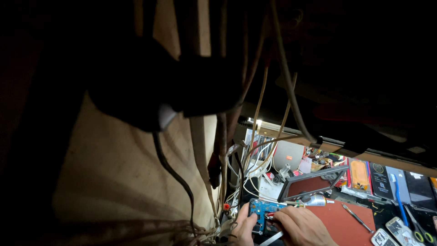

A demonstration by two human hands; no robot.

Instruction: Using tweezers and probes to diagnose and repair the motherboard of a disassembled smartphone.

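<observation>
My left hand [245, 225] pinches the left edge of a small blue circuit board [262, 212] near the bottom middle of the view. My right hand [302, 225] is closed around a thin tool with a clear handle [314, 201], its tip resting on the board. A thin white strip [272, 238] pokes out below my right hand. Both hands sit over a red work mat [343, 223].
A dark lamp head [136, 95] and hanging cables [255, 136] fill the upper view against a beige wall. A dark tilted panel [312, 183] stands behind the mat. Tweezers [357, 217], phones [396, 230], scissors and a blue toothbrush [397, 191] lie at the right.
</observation>
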